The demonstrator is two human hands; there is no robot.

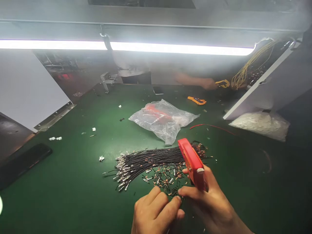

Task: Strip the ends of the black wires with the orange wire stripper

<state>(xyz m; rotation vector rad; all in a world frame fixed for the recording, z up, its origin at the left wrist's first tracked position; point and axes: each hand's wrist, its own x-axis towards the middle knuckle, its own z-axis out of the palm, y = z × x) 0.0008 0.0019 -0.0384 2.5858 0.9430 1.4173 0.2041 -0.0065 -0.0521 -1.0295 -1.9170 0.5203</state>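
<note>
My right hand (214,198) is wrapped around a red wire stripper (192,162), which points up and away from me. Left of it, my left hand (157,211) is closed with its fingers curled, its fingertips close to the right hand. Whatever it may pinch is hidden. Just beyond both hands lies a thick bundle of black wires (153,157), with metal terminals at the left end and bare copper at the right. Short black and copper wire scraps (165,180) are scattered between the bundle and my hands.
A clear plastic bag (161,118) with red contents lies behind the bundle. Farther back are an orange hand tool (197,100) and a phone (158,90). A dark phone-like slab (24,162) is at left. Another person's hand (209,84) holds a yellow tool across the table.
</note>
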